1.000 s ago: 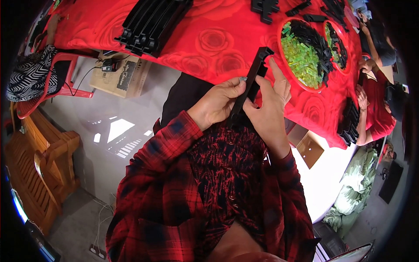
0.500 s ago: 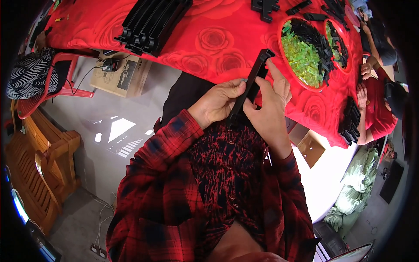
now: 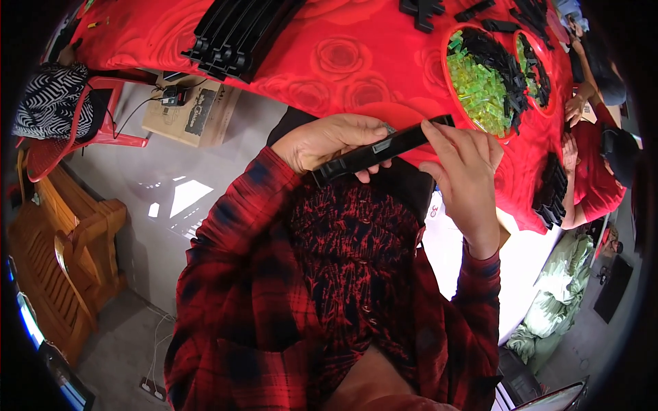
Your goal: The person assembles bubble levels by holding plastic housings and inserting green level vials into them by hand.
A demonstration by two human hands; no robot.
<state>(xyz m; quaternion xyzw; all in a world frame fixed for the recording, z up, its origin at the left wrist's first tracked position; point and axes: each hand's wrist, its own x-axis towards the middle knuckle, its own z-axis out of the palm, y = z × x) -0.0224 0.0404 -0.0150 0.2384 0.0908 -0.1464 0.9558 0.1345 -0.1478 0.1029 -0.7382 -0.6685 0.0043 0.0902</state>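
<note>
A long black plastic bar-shaped part (image 3: 370,156) lies slanted across in front of me, its right end higher. My left hand (image 3: 337,140) is closed around its lower left half, thumb along the top side and fingertips showing underneath. At the upper right end, my right hand (image 3: 467,171) grips the part between thumb side and fingers. Just beyond that end stands a red-rimmed bowl (image 3: 449,89) holding green-yellow translucent pieces (image 3: 480,96) and small black pieces (image 3: 504,61).
On the red rose-patterned tablecloth (image 3: 339,58) lies a stack of long black parts (image 3: 240,38). A second red bowl (image 3: 550,103) is behind the first. Co-workers (image 3: 589,164) sit at the right. A red chair (image 3: 113,113), a cardboard box (image 3: 188,116) and a wooden bench (image 3: 62,253) stand left.
The black part has turned from steep to nearly level, its upper end swinging right and down. My right hand has moved right along with that end.
</note>
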